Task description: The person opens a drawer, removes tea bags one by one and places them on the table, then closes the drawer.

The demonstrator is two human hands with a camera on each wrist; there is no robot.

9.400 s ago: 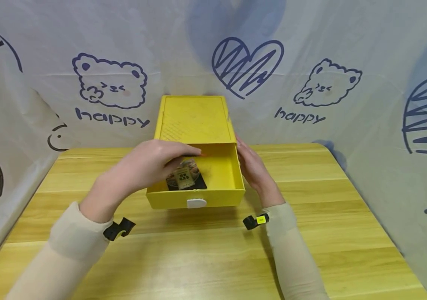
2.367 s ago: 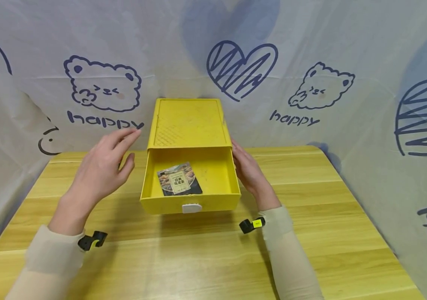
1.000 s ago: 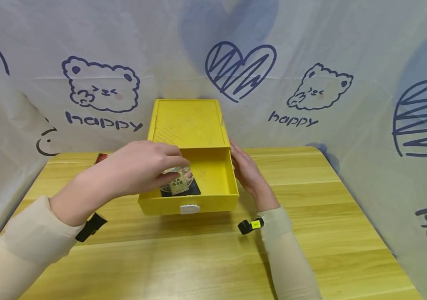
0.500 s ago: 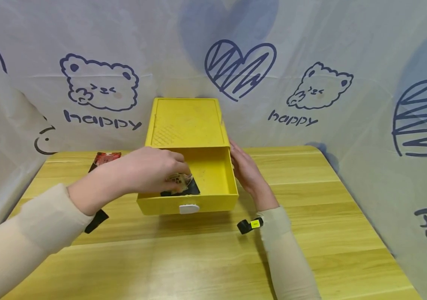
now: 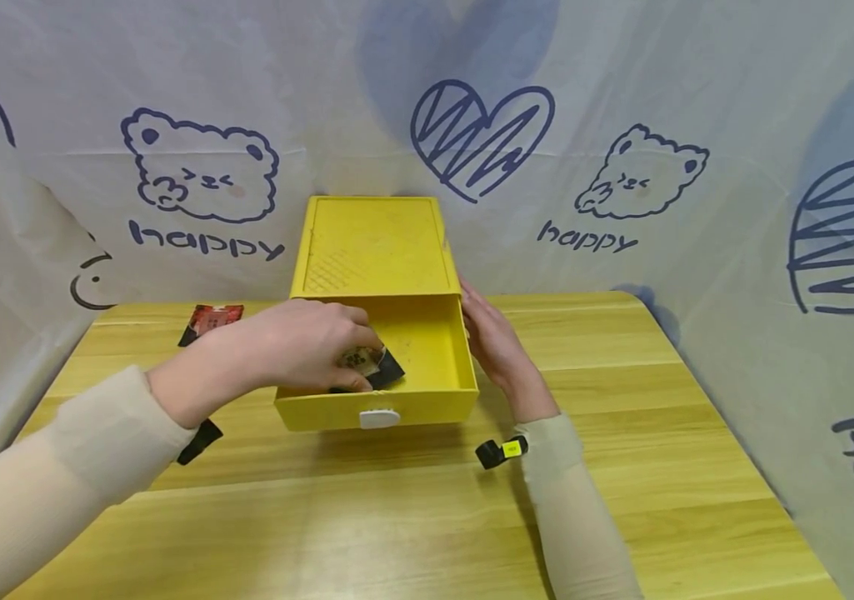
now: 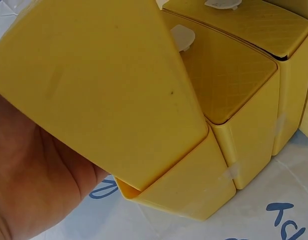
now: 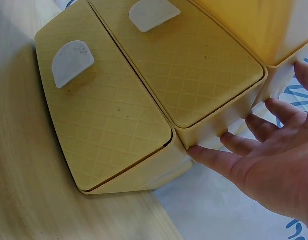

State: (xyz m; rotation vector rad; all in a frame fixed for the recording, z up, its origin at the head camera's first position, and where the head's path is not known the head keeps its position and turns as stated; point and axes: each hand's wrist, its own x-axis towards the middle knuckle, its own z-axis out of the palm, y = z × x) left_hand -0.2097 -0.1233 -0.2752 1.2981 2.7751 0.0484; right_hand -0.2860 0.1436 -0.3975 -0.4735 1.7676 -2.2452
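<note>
Looks like the grab step: left hand [image 5: 302,342] pinches the dark printed packet [image 5: 389,370] inside the open top drawer [image 5: 434,404], right hand's [image 5: 500,346] outstretched fingers touch the yellow cabinet's [image 5: 377,242] side, so lifting over the front probably comes next.

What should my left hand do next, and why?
Probably lift the dark packet from the open drawer: your left hand pinches it there, your right hand touches the side of the yellow cabinet, and a red packet lies on the table outside.
</note>
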